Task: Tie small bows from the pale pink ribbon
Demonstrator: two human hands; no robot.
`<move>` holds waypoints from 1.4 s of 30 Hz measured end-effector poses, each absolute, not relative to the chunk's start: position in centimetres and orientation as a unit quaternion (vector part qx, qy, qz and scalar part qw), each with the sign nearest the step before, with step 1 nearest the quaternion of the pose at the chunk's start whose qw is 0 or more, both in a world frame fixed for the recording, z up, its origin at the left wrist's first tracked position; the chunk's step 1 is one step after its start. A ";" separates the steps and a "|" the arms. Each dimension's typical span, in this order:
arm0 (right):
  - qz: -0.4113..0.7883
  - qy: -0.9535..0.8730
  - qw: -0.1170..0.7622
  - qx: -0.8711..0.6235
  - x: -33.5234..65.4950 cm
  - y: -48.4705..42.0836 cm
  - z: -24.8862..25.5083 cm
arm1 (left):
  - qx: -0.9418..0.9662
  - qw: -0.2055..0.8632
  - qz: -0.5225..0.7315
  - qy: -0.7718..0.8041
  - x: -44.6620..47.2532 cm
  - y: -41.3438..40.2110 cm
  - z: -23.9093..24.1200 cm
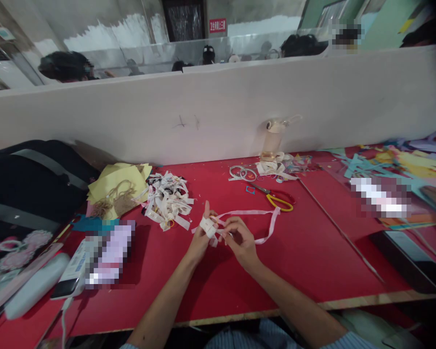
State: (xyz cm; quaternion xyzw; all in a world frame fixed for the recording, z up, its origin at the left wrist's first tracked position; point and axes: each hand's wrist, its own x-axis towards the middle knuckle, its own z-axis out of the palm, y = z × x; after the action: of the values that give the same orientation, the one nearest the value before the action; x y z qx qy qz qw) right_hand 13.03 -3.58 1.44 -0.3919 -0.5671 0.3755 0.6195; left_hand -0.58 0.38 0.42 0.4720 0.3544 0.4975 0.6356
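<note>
My left hand [199,242] is closed, one finger pointing up, with a white band [208,227] across its fingers. Whether that band is wrapped round a finger or held, I cannot tell. A pink ribbon [272,228] runs out from between my hands and loops to the right over the red table. Its near end is pinched in the fingertips of my right hand [242,245], close beside the left. Left of my hands lies a heap of white ribbon pieces [170,196]. Yellow-handled scissors [280,202] rest beyond the loop.
A drink bottle [272,139] stands against the white partition [138,126]. Yellow sheets [112,174], a dark bag [32,179] and a power bank [72,271] occupy the left. A thin stick [339,228], colored strips [366,167] and a black box [407,257] lie right. People sit beyond the partition.
</note>
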 end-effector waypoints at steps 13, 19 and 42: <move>0.473 -0.565 0.556 -0.385 13.0 -3.1 1.6 | 0.609 0.550 0.442 0.362 -1.5 0.7 1.2; 0.600 -0.487 0.483 -0.412 13.6 -2.2 0.9 | 0.637 0.516 0.444 0.361 -1.2 0.9 1.1; 0.529 -0.601 0.446 -0.400 13.7 -2.2 0.4 | 0.581 0.553 0.469 0.370 -1.2 0.4 1.7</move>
State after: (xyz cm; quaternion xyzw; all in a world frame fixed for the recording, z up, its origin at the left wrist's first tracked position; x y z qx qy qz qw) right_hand 13.66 -2.19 0.36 -0.3999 -0.6005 0.5293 0.4464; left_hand -1.17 0.41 1.67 0.5808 0.3703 0.4690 0.5528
